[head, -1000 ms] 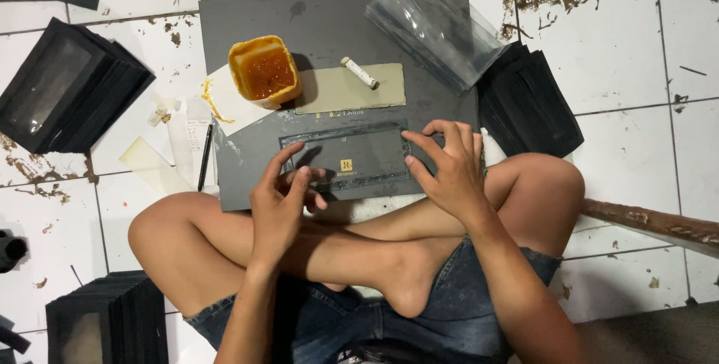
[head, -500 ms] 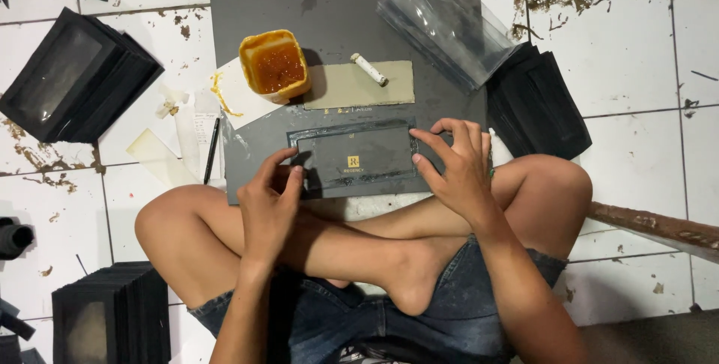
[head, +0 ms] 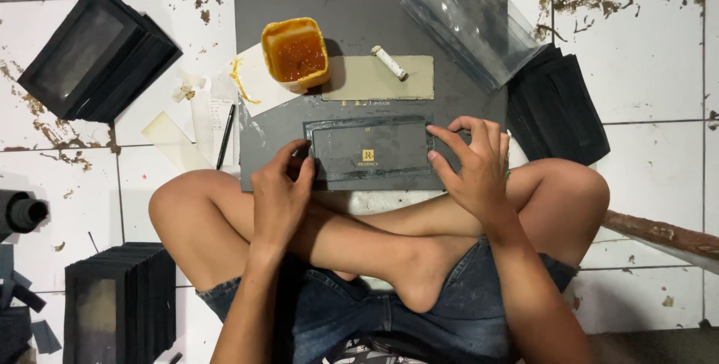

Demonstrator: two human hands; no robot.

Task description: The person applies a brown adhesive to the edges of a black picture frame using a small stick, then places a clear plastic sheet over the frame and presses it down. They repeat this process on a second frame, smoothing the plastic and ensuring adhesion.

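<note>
A dark grey rectangular card panel with a small gold emblem at its centre (head: pixel 371 150) lies flat at the near edge of a large grey board (head: pixel 359 16), which rests on the white tiled floor (head: pixel 659 72) in front of the person's crossed bare legs. The left hand (head: pixel 281 195) has its fingers half curled and presses down on the panel's left end, fingertips on its edge; the right hand (head: pixel 472 165) is spread wider, its fingers pinning the panel's right end, so both hands press on the panel rather than lifting it. Just beyond the panel, mid-board, lies one pale olive paper strip (head: pixel 374 79) with one short white stick (head: pixel 390 63) resting across its top edge. To the strip's left stands one orange plastic tub of amber glue (head: pixel 296 53), partly on a white paper scrap (head: pixel 255 83) at the board's left edge. One clear plastic sleeve (head: pixel 468 19) overhangs the board's far right corner. The board's far middle is bare, as is the strip of board to the left of the panel. Off the board, one black pen (head: pixel 225 135) lies just beside its left edge, and three stacks of black frames sit on the tiles: far left (head: pixel 97 53), near left (head: pixel 120 300) and right of the board (head: pixel 558 109)
</note>
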